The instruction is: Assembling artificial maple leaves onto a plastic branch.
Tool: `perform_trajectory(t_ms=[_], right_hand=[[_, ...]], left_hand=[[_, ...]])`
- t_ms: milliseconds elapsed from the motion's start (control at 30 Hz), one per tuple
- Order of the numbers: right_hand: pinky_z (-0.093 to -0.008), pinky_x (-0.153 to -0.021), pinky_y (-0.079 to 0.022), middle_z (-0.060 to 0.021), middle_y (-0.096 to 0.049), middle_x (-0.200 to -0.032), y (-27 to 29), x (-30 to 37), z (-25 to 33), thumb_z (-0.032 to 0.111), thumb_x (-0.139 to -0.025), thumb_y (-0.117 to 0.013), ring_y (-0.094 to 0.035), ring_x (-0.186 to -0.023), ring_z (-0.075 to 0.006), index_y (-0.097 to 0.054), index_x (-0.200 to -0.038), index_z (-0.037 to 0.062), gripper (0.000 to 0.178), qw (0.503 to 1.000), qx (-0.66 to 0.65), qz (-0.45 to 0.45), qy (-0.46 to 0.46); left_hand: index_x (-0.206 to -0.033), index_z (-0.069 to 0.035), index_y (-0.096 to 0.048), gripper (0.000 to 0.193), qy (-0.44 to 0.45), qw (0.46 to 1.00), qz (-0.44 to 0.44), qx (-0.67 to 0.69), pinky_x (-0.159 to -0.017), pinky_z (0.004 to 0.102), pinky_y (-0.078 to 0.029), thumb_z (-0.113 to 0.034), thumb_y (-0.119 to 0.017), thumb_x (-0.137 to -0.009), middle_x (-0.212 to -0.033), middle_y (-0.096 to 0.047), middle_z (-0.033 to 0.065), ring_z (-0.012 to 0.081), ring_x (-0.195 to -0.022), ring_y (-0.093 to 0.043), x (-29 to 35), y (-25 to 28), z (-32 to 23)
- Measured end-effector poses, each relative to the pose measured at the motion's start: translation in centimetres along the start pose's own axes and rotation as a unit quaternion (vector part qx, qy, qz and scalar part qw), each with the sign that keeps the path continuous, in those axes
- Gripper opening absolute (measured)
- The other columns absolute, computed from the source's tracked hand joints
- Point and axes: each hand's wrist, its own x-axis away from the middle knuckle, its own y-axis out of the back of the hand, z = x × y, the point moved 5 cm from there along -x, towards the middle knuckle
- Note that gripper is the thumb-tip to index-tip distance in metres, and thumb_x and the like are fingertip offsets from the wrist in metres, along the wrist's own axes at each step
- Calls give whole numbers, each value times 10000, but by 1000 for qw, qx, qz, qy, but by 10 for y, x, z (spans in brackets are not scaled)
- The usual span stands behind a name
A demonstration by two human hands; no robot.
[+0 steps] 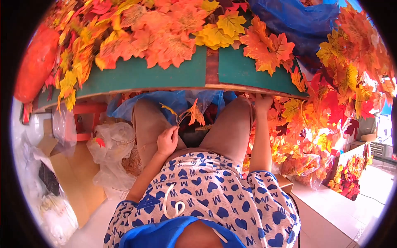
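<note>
My left hand [167,140] is closed above my lap, pinching a thin brown stem. Forking upward from it, an artificial maple leaf sprig [196,114] carries an orange leaf on one branch and a narrow yellow one on the other. My right hand [263,102] reaches up to the underside of the table's near edge, beside my right knee; the table edge and shadow hide its fingers. On the green tabletop [144,76] lies a heap of orange artificial maple leaves [165,35], with yellow leaves [223,31] to its right.
A blue plastic bag [297,20] lies at the far right of the table. Bunches of leaves [331,103] hang to the right. On the left are a red stool [84,136], clear plastic bags [113,140] and cardboard [76,177]. A box of leaves [350,173] stands at the right.
</note>
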Motion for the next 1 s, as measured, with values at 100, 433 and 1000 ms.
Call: perform_trajectory(t_ms=[100,433,1000], right_hand=[[-316,-614,-588,-94,-614,-871,17,33,9,90,-876,-588,-618,-783,-181,-560,-961,-77,189,967,-188,13,-170],[-260,-534,-560,-102,-640,-873,57,109,164,115,-876,-579,-642,-677,-178,-585,-1018,-77,239,931,-172,193,-256],[-285,-546,-551,-104,-608,-1012,-68,-137,300,370,-844,-636,-633,-826,-185,-465,-1237,-28,585,961,-43,269,-53]], left_hand=[[-930,-42,-622,101,-14,1000,-15,10,-604,373,-497,-82,-603,-839,-820,-639,160,325,-710,-624,-2,1,-3],[-965,0,-618,121,99,979,-66,167,-538,275,-466,-53,-560,-873,-681,-611,88,150,-567,-584,1,20,23],[-969,14,-607,173,204,879,-34,430,-404,186,-330,-115,-499,-932,-628,-541,24,49,-434,-423,-15,90,-25]])
